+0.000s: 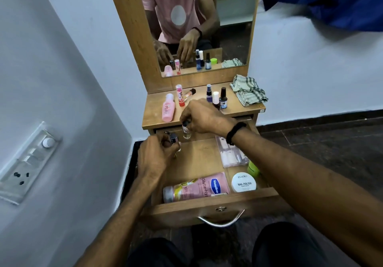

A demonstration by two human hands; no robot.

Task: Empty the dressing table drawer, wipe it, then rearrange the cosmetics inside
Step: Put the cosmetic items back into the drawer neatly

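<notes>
Items: clear bottle (186, 129), dark-capped bottle (173, 138), above the drawer (207, 207). My right hand (204, 119) pinches the first by its cap. The fingers (162, 142) of my left hand (155, 157) curl round the second. I judge them light, rigid, slick, breakable: grip the body. Tabletop (153, 119) just beyond the fingers.

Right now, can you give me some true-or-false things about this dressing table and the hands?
The drawer is pulled open. True.
The checked cloth lies on the tabletop. True.
The Vaseline bottle stands upright. False: it lies on its side in the drawer.
The left hand is empty. False: it holds a grey-capped bottle.
The right hand holds a black-capped bottle. True.
</notes>
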